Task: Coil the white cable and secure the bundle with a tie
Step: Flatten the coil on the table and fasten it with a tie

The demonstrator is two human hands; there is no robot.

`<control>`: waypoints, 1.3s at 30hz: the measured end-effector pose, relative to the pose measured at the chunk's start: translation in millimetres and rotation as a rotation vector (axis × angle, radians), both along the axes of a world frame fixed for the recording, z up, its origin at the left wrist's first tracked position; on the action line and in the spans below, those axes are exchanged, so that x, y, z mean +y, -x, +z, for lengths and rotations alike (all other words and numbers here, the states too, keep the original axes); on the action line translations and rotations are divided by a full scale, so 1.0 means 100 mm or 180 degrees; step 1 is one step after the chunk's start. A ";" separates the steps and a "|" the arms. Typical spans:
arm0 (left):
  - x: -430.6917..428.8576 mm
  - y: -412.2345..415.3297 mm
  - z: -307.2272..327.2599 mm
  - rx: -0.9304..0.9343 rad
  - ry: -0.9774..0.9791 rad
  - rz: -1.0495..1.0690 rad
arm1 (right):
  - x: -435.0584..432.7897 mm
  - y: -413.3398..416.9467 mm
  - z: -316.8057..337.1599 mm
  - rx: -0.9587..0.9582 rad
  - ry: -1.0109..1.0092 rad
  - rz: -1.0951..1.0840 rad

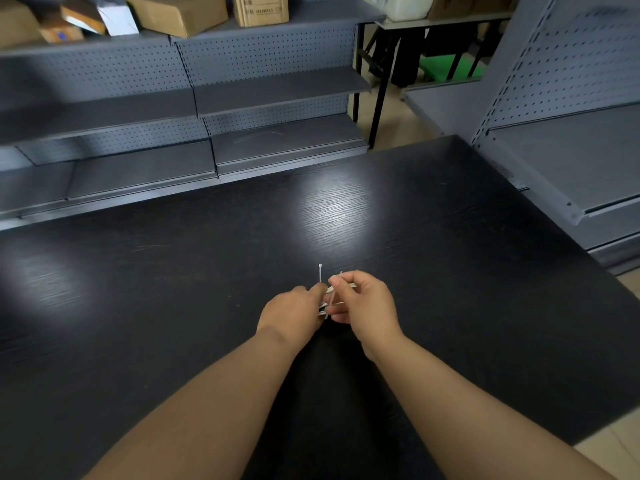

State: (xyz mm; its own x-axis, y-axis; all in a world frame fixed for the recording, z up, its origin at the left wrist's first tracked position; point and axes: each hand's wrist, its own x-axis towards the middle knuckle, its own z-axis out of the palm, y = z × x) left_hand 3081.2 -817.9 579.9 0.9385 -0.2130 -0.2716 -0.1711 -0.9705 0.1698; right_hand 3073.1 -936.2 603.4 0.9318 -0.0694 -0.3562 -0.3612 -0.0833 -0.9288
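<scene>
Both hands meet over the middle of the black table [173, 271]. My left hand [294, 311] grips a small coiled bundle of white cable [329, 290], most of it hidden between the two hands. A thin white cable tie [320, 273] rises from the bundle with its square head up. My right hand [363, 301] pinches the tie's other strand between thumb and forefinger just right of the head. How the tie runs round the bundle is hidden by the fingers.
Grey perforated metal shelving [270, 98] stands along the table's far edge, with cardboard boxes [180, 12] on top. More grey shelving [571, 133] lines the right side. A black-legged table [377, 98] stands at the back right.
</scene>
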 end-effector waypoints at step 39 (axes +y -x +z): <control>0.08 0.02 -0.03 0.0130 0.0347 0.0095 | 0.07 -0.15 -0.18 -0.0210 0.1840 0.0217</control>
State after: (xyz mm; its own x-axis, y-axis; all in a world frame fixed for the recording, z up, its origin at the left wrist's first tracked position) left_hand 3079.0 -810.4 576.4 0.9335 -0.2155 -0.2866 -0.1332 -0.9505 0.2808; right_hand 3088.5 -929.6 585.9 0.9600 -0.1742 -0.2194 -0.2801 -0.6041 -0.7461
